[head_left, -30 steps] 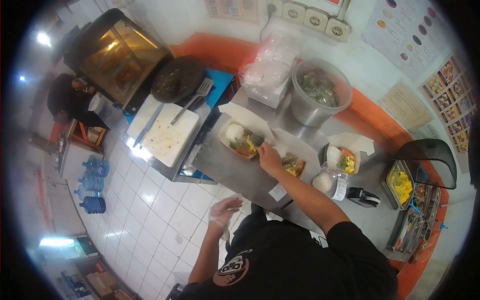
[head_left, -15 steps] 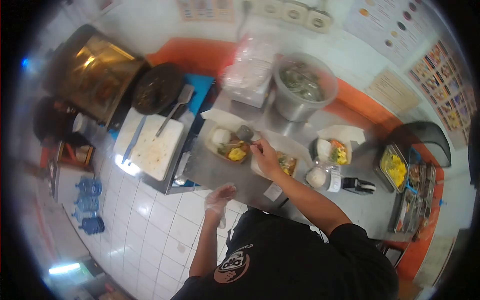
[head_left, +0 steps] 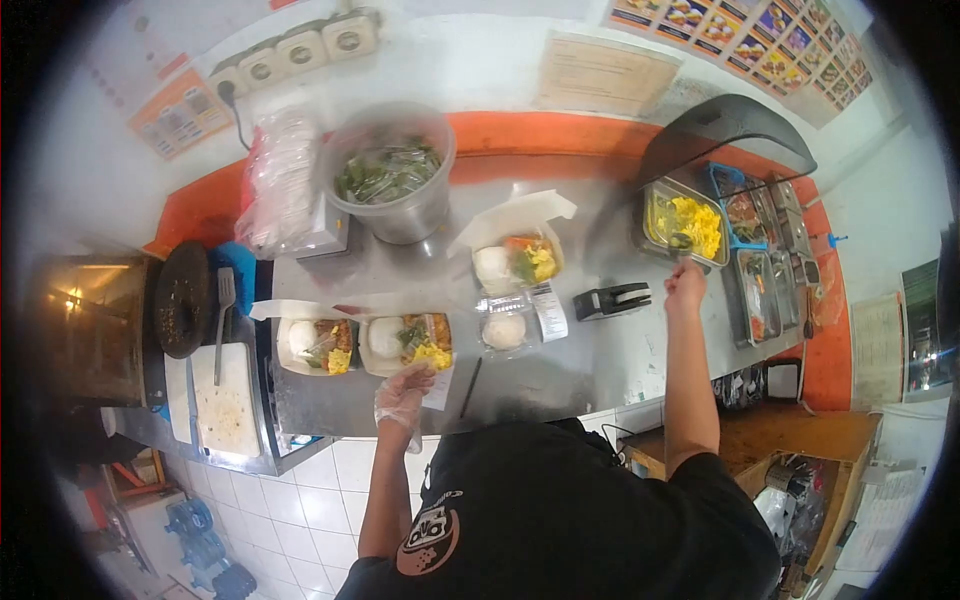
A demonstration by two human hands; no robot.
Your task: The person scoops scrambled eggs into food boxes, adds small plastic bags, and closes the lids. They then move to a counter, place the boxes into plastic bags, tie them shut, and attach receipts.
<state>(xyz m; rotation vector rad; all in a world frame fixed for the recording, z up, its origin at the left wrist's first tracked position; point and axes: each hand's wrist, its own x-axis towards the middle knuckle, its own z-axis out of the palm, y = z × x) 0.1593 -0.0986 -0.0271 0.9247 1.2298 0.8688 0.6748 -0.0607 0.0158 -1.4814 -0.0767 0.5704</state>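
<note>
Right hand (head_left: 685, 288), bare, sits right of centre in the frame, fingers clamped on the handle of a small, dark, round-headed spoon (head_left: 680, 241). The spoon head rests against yellow, crumbled egg in a shallow rectangular tray (head_left: 647, 222) at upper right; the handle points down toward the wearer, presumably so the head can dip over the near rim without the wrist entering the food. Tinted, curved dark cover (head_left: 735, 140) stands raised above the tray, which likely leaves access from the front. Left hand (head_left: 402, 395), in a clear plastic glove, is left of centre by the lower right corner of the middle card box (head_left: 385, 372); fingers bent, cannot tell whether they touch the box or grip anything. The glove probably keeps skin off food. Left card box (head_left: 300, 310) stands just beside the middle one on the grey metal worktop (head_left: 590, 385); upper card box (head_left: 515, 215) is near frame centre. All three lids are folded back, apparently for access from above. Appearance: egg bright yellow, loose, in uneven lumps; each box shows a smooth white mound beside green, orange-brown and yellow food.
</note>
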